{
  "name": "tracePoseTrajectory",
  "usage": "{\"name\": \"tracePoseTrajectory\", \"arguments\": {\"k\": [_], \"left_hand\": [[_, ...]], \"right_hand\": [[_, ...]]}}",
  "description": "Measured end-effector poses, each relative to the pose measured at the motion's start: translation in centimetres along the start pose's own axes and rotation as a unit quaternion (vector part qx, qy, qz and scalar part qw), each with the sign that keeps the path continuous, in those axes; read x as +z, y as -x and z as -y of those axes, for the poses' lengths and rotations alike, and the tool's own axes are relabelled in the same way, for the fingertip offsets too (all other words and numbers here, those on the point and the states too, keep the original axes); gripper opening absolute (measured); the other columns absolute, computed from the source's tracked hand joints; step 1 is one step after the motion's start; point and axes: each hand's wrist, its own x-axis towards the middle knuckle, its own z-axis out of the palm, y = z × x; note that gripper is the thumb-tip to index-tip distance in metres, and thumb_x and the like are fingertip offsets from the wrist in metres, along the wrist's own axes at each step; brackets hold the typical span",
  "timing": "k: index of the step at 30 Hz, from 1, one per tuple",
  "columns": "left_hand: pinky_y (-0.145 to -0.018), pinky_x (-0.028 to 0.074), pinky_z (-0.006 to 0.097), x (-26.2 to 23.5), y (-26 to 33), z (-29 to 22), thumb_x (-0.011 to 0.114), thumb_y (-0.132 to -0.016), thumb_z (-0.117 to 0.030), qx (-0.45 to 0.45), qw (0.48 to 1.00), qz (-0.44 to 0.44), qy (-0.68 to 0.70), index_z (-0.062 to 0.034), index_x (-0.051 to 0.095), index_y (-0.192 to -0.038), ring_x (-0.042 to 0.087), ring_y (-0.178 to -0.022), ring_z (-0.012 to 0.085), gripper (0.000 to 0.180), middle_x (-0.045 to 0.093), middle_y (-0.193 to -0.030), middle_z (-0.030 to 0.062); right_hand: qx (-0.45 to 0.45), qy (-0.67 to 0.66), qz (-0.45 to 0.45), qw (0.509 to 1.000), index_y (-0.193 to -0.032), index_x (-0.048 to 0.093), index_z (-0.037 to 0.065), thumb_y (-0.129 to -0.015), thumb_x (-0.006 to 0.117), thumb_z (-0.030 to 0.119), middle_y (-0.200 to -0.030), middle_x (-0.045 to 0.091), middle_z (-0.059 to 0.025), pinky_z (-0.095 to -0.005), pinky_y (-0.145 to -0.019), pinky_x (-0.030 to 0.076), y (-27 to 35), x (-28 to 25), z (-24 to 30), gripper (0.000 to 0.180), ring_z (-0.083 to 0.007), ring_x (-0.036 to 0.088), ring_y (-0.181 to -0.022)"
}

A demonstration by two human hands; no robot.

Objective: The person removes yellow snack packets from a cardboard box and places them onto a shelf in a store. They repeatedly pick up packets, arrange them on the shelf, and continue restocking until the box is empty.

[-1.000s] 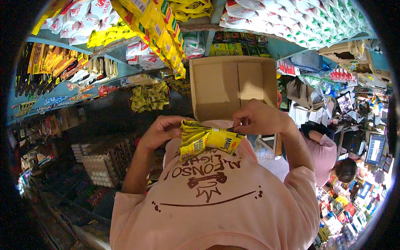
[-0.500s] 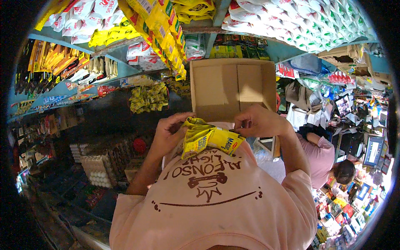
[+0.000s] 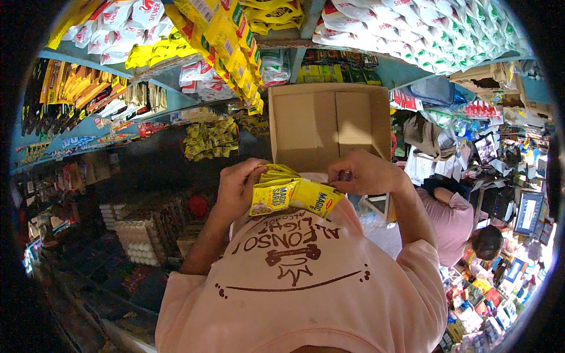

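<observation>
A strip of yellow seasoning sachets (image 3: 309,197), folded over itself into a stack at its left end, is held up in front of my chest. My left hand (image 3: 236,185) is closed around the stacked end. At the other end, my right hand (image 3: 366,173) has its fingers pinched at the strip's upper right corner. The tips of several fingers are hidden behind the sachets or curled out of sight. Just beyond both hands stands an open cardboard box (image 3: 303,120); the part of its inside that shows is bare cardboard.
Yellow sachet strips (image 3: 226,47) hang overhead. White packs (image 3: 412,32) fill the upper shelf. Egg trays (image 3: 138,241) are stacked at the left, near a bundle of yellow sachets (image 3: 212,138). At the right, a person in pink (image 3: 444,220) is beside a cluttered counter with a monitor (image 3: 528,212).
The sachets at the left end have turned flatter toward me, so their printed front shows more. Both hands keep their hold and have shifted only slightly.
</observation>
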Motion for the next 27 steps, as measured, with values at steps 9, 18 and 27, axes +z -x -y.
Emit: {"name": "tracePoseTrajectory", "arguments": {"k": [9, 18, 27], "left_hand": [[-0.083, 0.055, 0.028, -0.9, 1.3, 0.6, 0.063, -0.103, -0.01, -0.166, 0.979, 0.062, 0.098, 0.0011, 0.069, -0.111, 0.07, -0.096, 0.0121, 0.015, 0.075, -0.105, 0.0133], [-0.107, 0.049, 0.037, 0.7, 1.8, 0.3, 0.06, -0.098, 0.005, -0.1, 0.958, 0.057, 0.264, -0.0026, 0.053, -0.102, 0.059, -0.128, 0.0229, 0.012, 0.056, -0.147, 0.0227], [-0.102, 0.051, 0.035, 0.8, 2.0, -2.2, 0.082, -0.085, -0.004, -0.141, 0.962, 0.069, 0.224, 0.0019, 0.068, -0.112, 0.067, -0.118, 0.0215, 0.031, 0.071, -0.127, 0.0156]], "right_hand": [[0.039, -0.177, -0.013, 0.983, -0.111, 0.062, 0.0, -0.096, 0.07, 0.012, -0.101, 0.073, -0.0107, -0.0317, -0.081, 0.054, 0.9, 1.7, -1.7, 0.021, -0.0141, 0.068, -0.095], [0.109, -0.147, -0.148, 0.972, -0.135, 0.049, 0.003, -0.074, 0.095, 0.029, -0.122, 0.067, -0.0178, -0.0387, -0.098, 0.051, 2.1, 6.8, 1.7, 0.081, -0.0265, 0.066, -0.113], [0.068, -0.078, -0.229, 0.968, -0.129, 0.05, 0.002, -0.077, 0.093, 0.024, -0.113, 0.071, -0.0213, -0.0411, -0.092, 0.056, 3.0, 7.3, 4.1, 0.071, -0.0369, 0.072, -0.106]]}}
